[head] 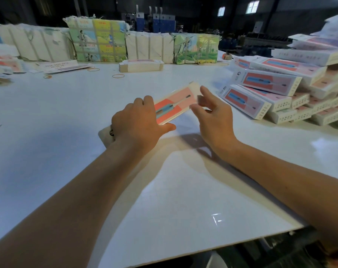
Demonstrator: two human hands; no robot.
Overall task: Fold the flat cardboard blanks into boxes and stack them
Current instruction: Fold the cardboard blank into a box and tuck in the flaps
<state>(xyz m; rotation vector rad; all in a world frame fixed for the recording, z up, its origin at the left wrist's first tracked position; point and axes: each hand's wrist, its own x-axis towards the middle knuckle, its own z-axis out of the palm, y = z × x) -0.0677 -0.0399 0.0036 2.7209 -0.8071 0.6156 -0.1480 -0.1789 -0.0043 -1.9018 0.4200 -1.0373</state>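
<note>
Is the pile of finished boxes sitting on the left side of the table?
No, the pile of finished boxes is on the right side of the white table, past the right hand.

Near end of cardboard blank (175,102) hidden under left hand (139,122), right fingertips (200,98) motion-blurred, stacked boxes (280,89) cut off at right edge, box print too small to read

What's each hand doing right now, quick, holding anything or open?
Left hand: grips the near end of the cardboard blank.
Right hand: open, fingers spread by the blank's far end, gripping nothing.
</note>
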